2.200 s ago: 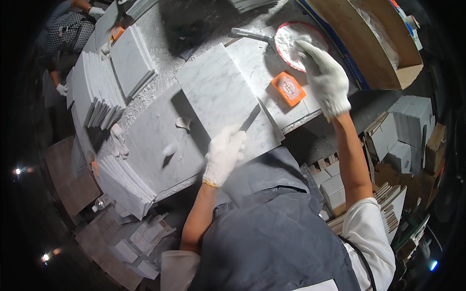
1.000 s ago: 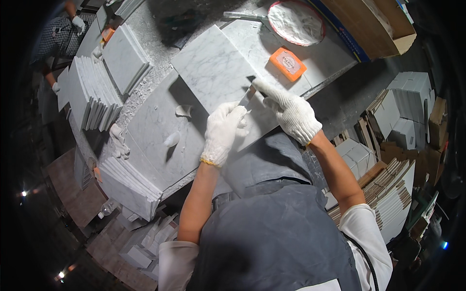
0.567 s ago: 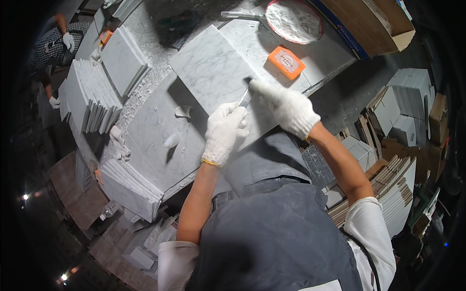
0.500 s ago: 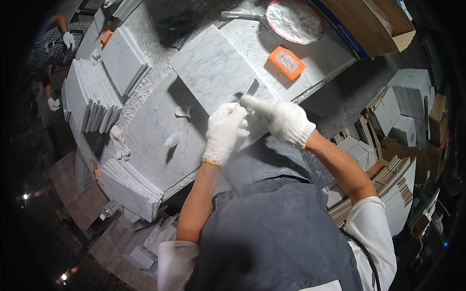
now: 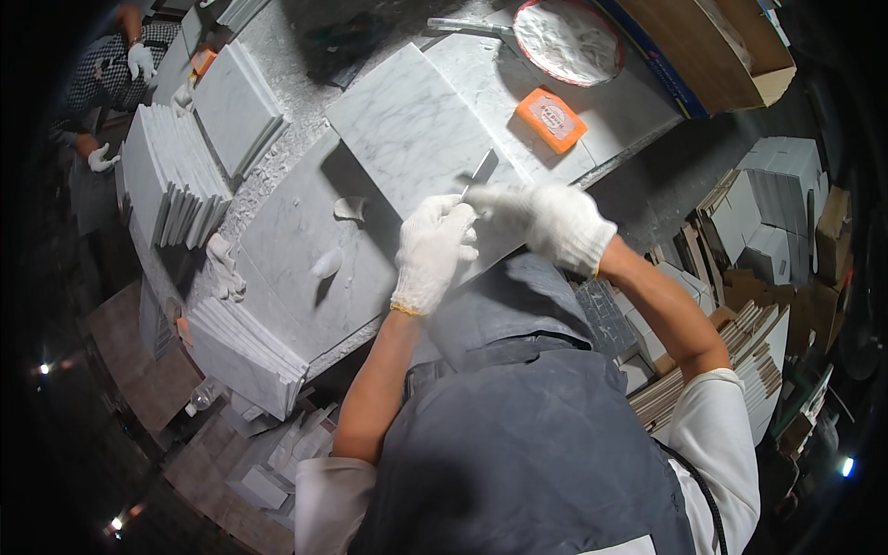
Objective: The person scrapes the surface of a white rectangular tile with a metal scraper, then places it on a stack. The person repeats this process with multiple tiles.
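My left hand (image 5: 433, 254), in a white knit glove with a yellow cuff edge, is closed on a thin flat metal blade (image 5: 485, 166) that looks like a scraper. The blade sticks up past the fingertips, over a grey-veined white marble tile (image 5: 412, 120). My right hand (image 5: 560, 225), gloved alike, is beside the blade's lower end. Its fingers are smeared by motion, so their grip does not show. Left of my left hand, a whitish curved scrap (image 5: 350, 209) and a pale translucent piece (image 5: 326, 265) lie on a lower slab (image 5: 287, 250).
A round red-rimmed pan of white powder (image 5: 569, 42) and an orange box (image 5: 551, 120) stand at the far right, beside an open carton (image 5: 717, 46). Stacked tiles (image 5: 171, 176) line the left side. A co-worker's gloved hand (image 5: 141, 63) shows at the far left. Stacked boards (image 5: 740, 361) stand right.
My right hand has shifted slightly right, still blurred next to the blade. My left hand keeps its hold. The co-worker's hands at the far left have moved.
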Demonstrator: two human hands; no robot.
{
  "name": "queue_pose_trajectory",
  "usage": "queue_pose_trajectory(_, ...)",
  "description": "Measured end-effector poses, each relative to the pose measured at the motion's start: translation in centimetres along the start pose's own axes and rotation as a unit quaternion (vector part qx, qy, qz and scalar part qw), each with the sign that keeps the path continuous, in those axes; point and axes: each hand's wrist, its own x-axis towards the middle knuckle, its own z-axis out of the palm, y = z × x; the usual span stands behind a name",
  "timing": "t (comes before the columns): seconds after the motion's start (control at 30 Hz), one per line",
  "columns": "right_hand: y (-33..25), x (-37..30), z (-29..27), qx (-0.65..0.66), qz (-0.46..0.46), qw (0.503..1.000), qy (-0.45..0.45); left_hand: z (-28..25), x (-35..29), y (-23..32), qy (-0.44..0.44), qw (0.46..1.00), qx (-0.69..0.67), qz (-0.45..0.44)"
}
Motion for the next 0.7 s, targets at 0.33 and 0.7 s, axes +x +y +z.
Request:
queue_pose_trajectory(0.33,1.5,-0.2,2.5,0.177,0.021,0.980,0.084,-1.0,1.1,-0.1,-0.030,0.998,-0.048,-0.009)
queue_pose_trajectory(0.7,1.7,-0.3,3.6,0.217,0.004,0.967,0.129,-1.1,0.9,0.2,-0.032,0.998,-0.044,-0.023)
